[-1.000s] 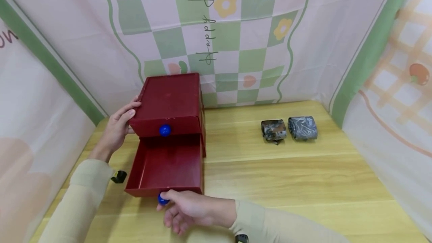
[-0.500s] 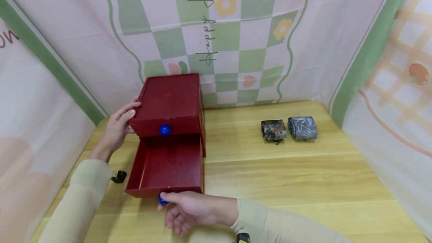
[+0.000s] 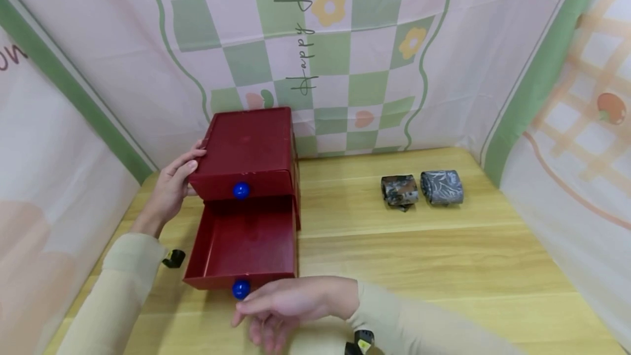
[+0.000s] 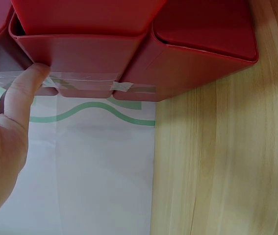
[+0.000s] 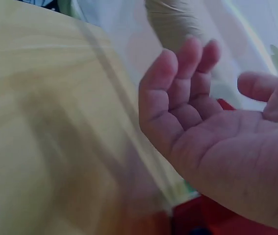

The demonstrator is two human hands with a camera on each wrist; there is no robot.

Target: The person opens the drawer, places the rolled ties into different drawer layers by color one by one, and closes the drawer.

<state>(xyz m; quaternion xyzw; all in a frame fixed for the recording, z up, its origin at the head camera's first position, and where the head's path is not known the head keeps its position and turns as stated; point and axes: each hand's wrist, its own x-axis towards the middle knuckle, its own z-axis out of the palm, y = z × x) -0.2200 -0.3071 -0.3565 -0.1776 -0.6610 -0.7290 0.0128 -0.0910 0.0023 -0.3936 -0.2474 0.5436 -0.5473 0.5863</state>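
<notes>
A dark red drawer cabinet [image 3: 248, 141] stands at the left of the table. Its upper drawer, with a blue knob [image 3: 241, 190], is closed. Below it a drawer [image 3: 251, 240] is pulled out, bare inside, with a second blue knob [image 3: 241, 289] on its front. My left hand [image 3: 170, 185] rests against the cabinet's left side, fingers at the top edge; in the left wrist view the thumb [image 4: 23, 93] touches the red side wall. Just below the lower knob is my right hand [image 3: 291, 308], fingers loosely bent, holding nothing. The right wrist view shows its bare palm [image 5: 217, 137].
Two rolled bundles lie on the table's right: a brown camouflage roll [image 3: 400, 190] and a grey patterned roll [image 3: 442, 187]. Printed cloth [image 3: 384, 53] hangs behind and at both sides. Clear tape [image 4: 89, 78] runs along the cabinet's side.
My right hand has let go of the lower blue knob and moved slightly down and right. The drawer stays pulled out. The left hand has not moved.
</notes>
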